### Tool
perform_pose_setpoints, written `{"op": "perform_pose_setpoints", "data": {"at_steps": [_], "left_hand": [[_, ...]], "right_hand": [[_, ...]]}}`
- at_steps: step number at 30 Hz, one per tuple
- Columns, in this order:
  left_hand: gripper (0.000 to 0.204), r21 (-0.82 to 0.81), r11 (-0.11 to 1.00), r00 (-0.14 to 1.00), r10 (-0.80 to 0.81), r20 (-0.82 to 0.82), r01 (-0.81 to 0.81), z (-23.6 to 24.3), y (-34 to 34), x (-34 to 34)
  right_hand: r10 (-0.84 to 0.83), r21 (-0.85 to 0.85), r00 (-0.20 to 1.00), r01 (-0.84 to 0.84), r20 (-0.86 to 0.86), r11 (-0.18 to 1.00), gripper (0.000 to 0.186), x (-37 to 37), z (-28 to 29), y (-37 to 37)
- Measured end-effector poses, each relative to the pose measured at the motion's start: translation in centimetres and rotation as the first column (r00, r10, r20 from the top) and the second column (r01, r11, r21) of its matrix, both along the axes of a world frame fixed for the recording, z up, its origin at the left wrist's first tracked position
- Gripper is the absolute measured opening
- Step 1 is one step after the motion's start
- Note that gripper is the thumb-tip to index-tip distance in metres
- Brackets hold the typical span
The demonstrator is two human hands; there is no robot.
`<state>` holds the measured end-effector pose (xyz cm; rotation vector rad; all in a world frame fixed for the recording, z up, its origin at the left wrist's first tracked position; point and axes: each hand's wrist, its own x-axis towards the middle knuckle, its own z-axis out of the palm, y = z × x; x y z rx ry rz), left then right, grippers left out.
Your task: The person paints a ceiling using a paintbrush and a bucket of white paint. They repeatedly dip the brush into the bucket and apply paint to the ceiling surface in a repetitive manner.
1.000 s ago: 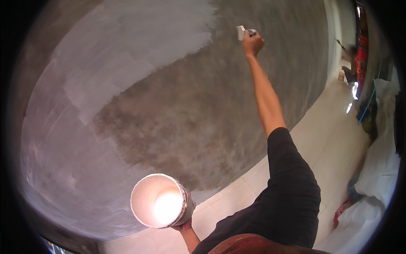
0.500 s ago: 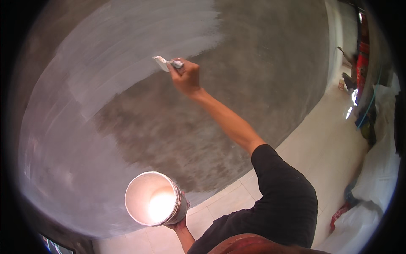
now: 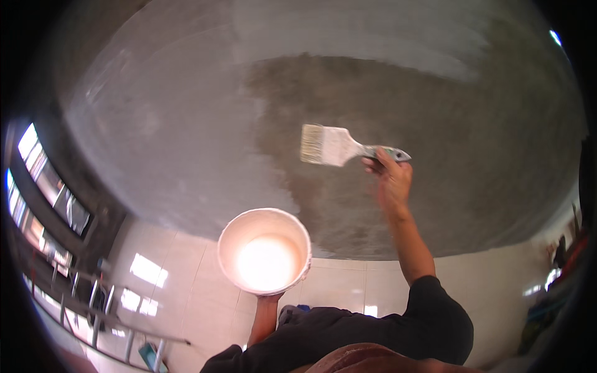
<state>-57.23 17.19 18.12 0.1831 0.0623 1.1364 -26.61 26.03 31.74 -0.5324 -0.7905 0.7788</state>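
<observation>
A wide paint brush point(image 3: 339, 144), with pale bristles and a white ferrule, is in my right hand point(image 3: 392, 181), my fingers closed on its handle, bristles pointing left. Behind it is a grey wall point(image 3: 435, 124), coated lighter grey at the left and top, with a darker mottled patch in the middle. My left hand point(image 3: 269, 299) holds a white bucket point(image 3: 226, 248) from underneath, mostly hidden by it; pale, glaring liquid sits inside. The bucket is below and left of the brush.
A metal ladder point(image 3: 129, 342) lies at the lower left near window openings point(image 3: 56, 193) and a small teal object point(image 3: 149, 354). The tiled floor point(image 3: 186, 298) runs along the wall's foot. Indistinct dark and red items point(image 3: 563, 255) sit at the far right.
The view has swung leftward, bringing the ladder and windows in. The brush, earlier high against the wall, is now lower and turned side-on; the bucket appears farther right in the view.
</observation>
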Motion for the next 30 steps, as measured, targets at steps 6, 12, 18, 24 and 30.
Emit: {"op": "perform_pose_setpoints", "data": {"at_steps": [6,12,18,24,30], "left_hand": [[0.08,0.039,0.997,0.998,0.064,-0.012,-0.063,0.4,-0.1,1.2],[0.089,0.085,0.991,0.994,0.105,-0.006,-0.104,-0.4,-0.7,-0.4],[0.097,0.121,0.986,0.993,0.115,-0.003,-0.114,-0.7,-1.3,-2.2],[0.106,0.172,0.979,0.993,0.115,-0.02,-0.11,-0.7,-2.9,-3.0],[0.111,0.162,0.981,0.994,0.11,-0.009,-0.107,-2.4,-2.9,-4.1]], "right_hand": [[0.222,-0.161,0.968,-0.239,-0.118,0.958,0.018,1.3,1.5,-1.5],[0.246,-0.273,0.945,-0.3,-0.217,0.914,0.015,1.5,1.6,-2.0],[0.239,-0.334,0.953,-0.289,-0.184,0.897,0.013,0.7,4.2,-4.1],[0.267,-0.343,0.957,-0.289,-0.109,0.894,0.012,-0.7,6.3,-6.0],[0.349,-0.16,0.934,-0.334,0.079,0.929,0.011,-3.7,9.2,-8.5]]}}
